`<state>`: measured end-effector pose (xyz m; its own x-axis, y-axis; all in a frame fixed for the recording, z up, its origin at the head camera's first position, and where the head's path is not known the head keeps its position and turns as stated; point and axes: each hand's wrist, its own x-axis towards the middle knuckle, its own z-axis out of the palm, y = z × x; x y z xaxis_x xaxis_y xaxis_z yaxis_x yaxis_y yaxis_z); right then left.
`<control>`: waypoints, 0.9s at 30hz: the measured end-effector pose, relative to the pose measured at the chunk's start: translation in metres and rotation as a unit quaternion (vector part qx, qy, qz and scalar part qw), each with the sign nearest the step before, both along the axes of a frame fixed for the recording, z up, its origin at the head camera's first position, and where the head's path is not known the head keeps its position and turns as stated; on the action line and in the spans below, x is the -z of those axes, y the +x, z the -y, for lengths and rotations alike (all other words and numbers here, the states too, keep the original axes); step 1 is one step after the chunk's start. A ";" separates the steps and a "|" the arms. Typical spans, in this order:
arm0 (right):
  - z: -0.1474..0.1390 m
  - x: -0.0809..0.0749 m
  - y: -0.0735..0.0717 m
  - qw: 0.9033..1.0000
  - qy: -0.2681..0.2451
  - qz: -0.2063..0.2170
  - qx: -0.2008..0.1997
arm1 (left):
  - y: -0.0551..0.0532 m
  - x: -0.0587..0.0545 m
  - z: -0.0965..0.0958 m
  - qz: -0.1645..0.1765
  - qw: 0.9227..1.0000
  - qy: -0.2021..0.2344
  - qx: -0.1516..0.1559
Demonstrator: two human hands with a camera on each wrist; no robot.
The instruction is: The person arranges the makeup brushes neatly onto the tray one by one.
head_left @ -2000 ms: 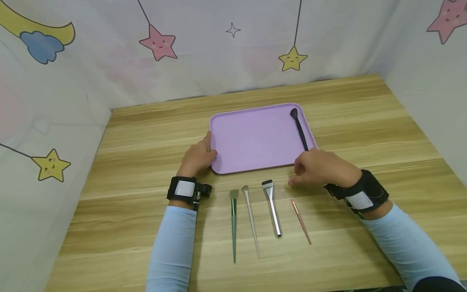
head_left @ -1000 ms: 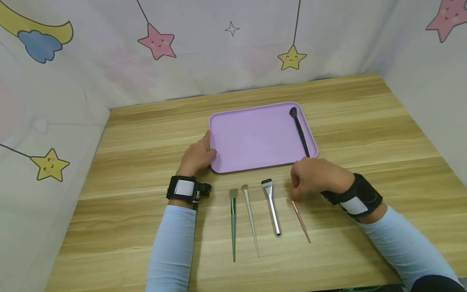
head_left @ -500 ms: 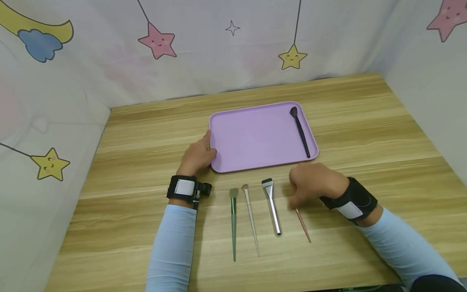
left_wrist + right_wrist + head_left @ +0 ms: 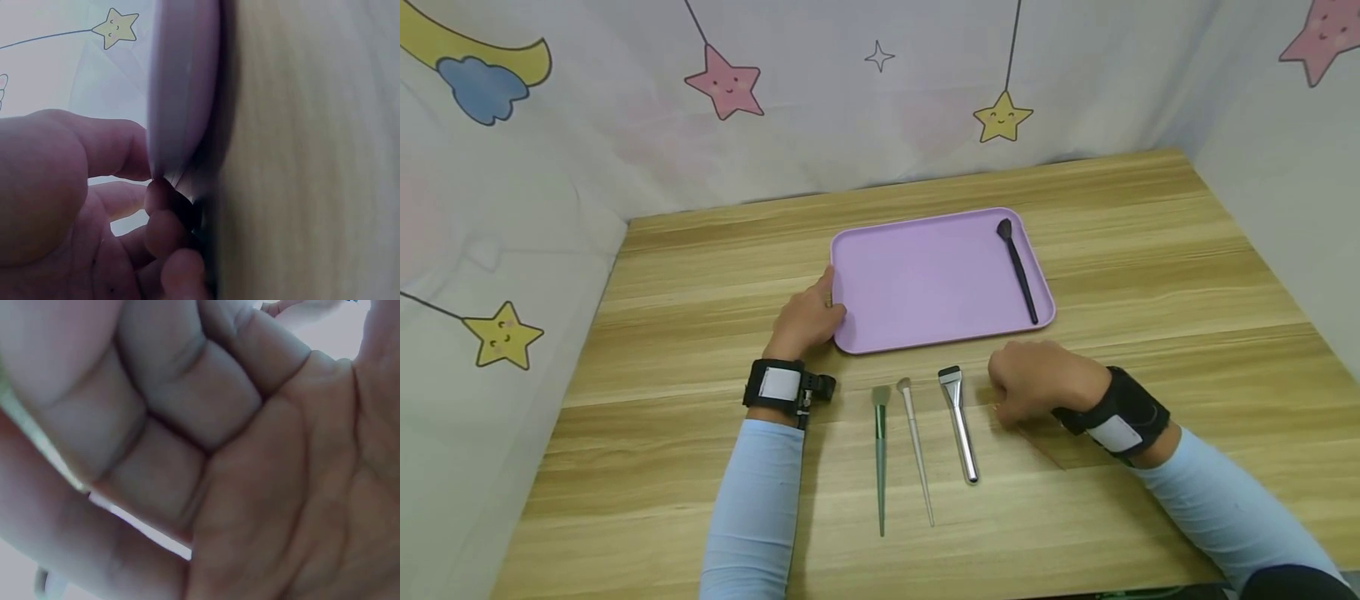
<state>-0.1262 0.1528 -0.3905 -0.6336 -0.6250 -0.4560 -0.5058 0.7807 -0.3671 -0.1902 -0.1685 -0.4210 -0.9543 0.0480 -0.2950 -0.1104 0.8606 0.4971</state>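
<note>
My left hand (image 4: 807, 321) grips the left edge of a lilac tray (image 4: 917, 283); in the left wrist view the thumb lies on one side of the rim and the fingertips on the other. In front of the tray's right corner, my right hand (image 4: 1037, 383) pinches a small, thin copper makeup brush (image 4: 1051, 457). Its handle slants out faintly below the fingers, and the hand covers most of the rest. Curled fingers and palm fill the right wrist view, where the brush is hidden. A black makeup brush (image 4: 1019, 271) lies along the tray's right side.
Between the hands, three makeup brushes lie on the wooden table (image 4: 647, 467): a green one (image 4: 881, 467), a pale slim one (image 4: 917, 458) and a silver flat-headed one (image 4: 961, 429). A white curtain with printed stars (image 4: 726, 83) hangs behind.
My right hand has come down from the black brush on the tray to the copper brush, pinched it and turned its handle toward the right. The left hand has stayed at the tray.
</note>
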 end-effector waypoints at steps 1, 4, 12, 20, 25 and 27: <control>0.000 0.000 -0.001 1.000 -0.012 -0.005 -0.001 | 0.000 0.000 0.000 0.001 1.000 0.000 -0.001; -0.001 0.002 -0.003 0.999 -0.045 -0.027 -0.003 | 0.001 -0.001 -0.001 0.002 1.000 -0.001 -0.005; -0.001 -0.003 -0.001 1.000 0.000 -0.022 0.020 | 0.001 0.000 0.000 -0.001 1.000 -0.009 0.000; -0.002 -0.003 -0.001 1.000 0.008 -0.024 0.013 | 0.000 0.001 0.000 -0.003 1.000 -0.008 0.002; -0.002 -0.001 -0.002 1.000 -0.009 -0.013 0.024 | 0.000 0.002 0.000 -0.004 1.000 -0.006 0.002; -0.002 0.000 -0.003 0.999 -0.018 -0.013 0.028 | 0.000 0.002 -0.001 -0.003 1.000 -0.003 0.000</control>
<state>-0.1294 0.1553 -0.3902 -0.6787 -0.6045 -0.4171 -0.4717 0.7941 -0.3833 -0.1902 -0.1679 -0.4229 -0.9559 0.0456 -0.2900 -0.1081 0.8638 0.4920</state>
